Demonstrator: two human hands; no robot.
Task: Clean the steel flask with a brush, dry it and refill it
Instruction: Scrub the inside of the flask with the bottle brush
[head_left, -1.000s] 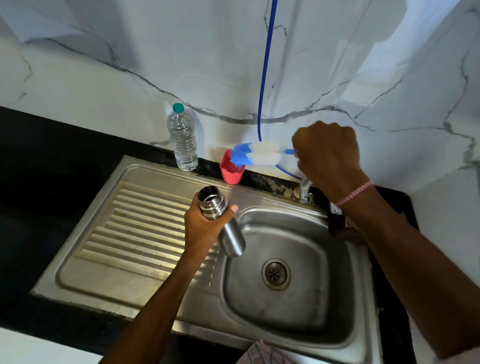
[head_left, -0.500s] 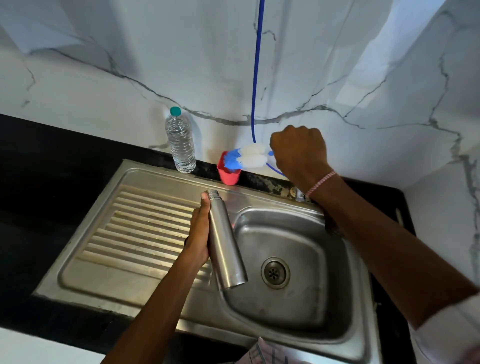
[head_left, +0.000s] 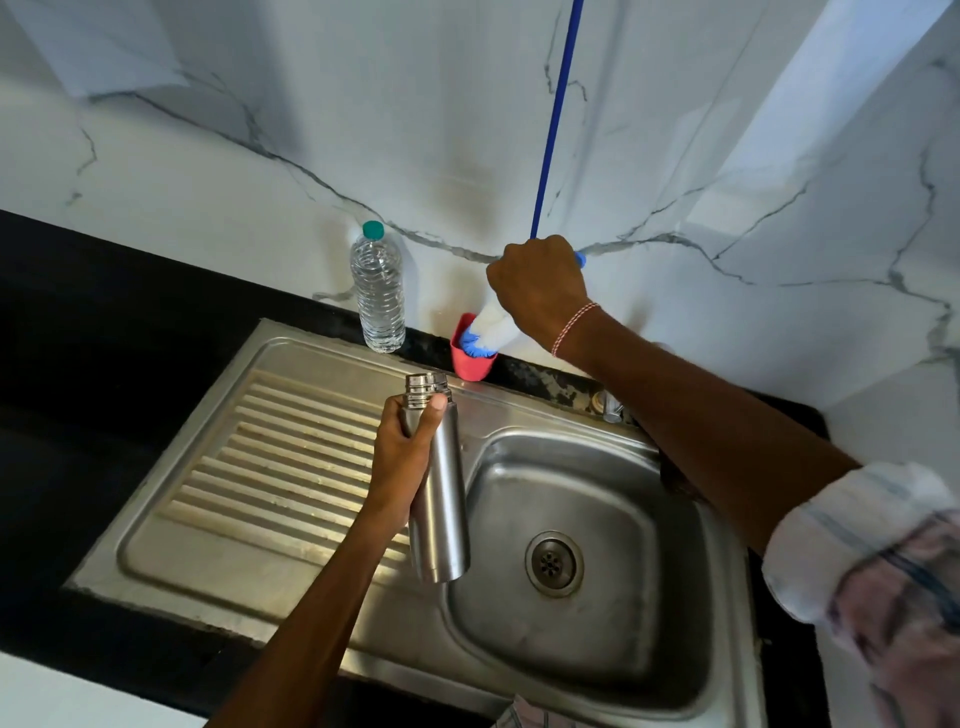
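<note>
Steel flask (head_left: 439, 499) hangs above the sink (head_left: 291, 338), over the line where the sink's ribbed drainboard (head_left: 270, 467) meets its basin (head_left: 623, 639). It leans slightly, with its base toward the sink's near edge and its bare threaded mouth toward the far edge. Your left hand (head_left: 402, 457) grasps its upper half, fingers wrapped round the body, thumb lying just below the neck. The round drain (head_left: 553, 563) lies in the basin floor, right of the flask's base.

Your right forearm crosses above the sink's right rim, with a pale rolled sleeve (head_left: 857, 545) at its near end and a thin red-and-white thread (head_left: 574, 327) round the wrist. A small tap (head_left: 610, 408) stands at the sink's far rim, partly hidden by that arm.

On the black counter (head_left: 78, 322), just behind the sink's far rim, stands a red cup (head_left: 470, 366). Your right hand (head_left: 537, 291), clenched in a fist, holds the brush (head_left: 493, 330) above it, head angled down, its blue tip inside the cup. Left of the cup, also behind the sink's far rim, stands a clear water bottle (head_left: 378, 296) with a green cap.

Behind the sink rises a white marble wall (head_left: 208, 130). A thin blue line (head_left: 553, 119) runs down it toward your right fist.
</note>
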